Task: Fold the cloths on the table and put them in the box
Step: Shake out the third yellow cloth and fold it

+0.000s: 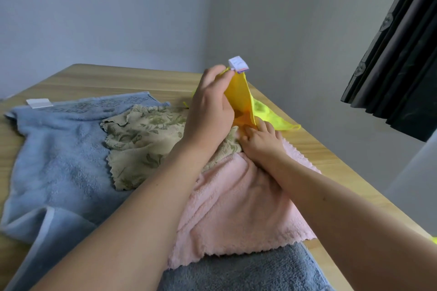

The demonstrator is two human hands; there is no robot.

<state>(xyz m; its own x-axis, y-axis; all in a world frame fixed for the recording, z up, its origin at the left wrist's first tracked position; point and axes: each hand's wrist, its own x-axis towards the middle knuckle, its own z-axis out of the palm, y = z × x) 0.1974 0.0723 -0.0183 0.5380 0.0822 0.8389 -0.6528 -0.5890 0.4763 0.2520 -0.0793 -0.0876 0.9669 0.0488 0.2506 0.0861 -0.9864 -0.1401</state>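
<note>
Near the far right corner of the table (78,78), the left hand (210,106) pinches the yellow cloth (238,94) by its tagged corner — lifted, hanging taut. The right hand (260,142) grips its lower end, resting on the pink cloth (236,208) — no box shows.

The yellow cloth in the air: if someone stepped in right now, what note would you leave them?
Left hand: pinches the thin yellow cloth by its tagged corner, lifted.
Right hand: at that cloth's lower end; grip unclear.
On the wooden table: large blue terry towel, beige leaf-patterned cloth, fluffy pink cloth, grey towel, neon-green cloth, all unfolded.
Done: nothing visibly folded.
Left: fold everything, box it; no box in view.
</note>
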